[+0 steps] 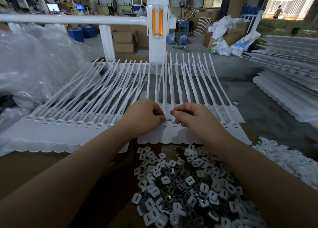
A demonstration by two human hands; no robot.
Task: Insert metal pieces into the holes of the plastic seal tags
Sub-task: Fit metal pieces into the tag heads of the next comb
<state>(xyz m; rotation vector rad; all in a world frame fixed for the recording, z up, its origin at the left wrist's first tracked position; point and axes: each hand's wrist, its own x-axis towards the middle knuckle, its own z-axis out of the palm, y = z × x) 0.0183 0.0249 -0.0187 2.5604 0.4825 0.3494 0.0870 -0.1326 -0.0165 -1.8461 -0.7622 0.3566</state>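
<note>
I had the left hand curled, its fingertips pressing a small piece down at a hole in the strip of seal tags just beneath it; I could not see the piece clearly. The right hand, close beside it, had its fingers curled over the neighbouring tag, pinching something too hidden to name. The heap of metal pieces lay below both wrists, nearer me. I judged the risk was a tilted piece jamming in its hole, or a forearm scattering the heap.
</note>
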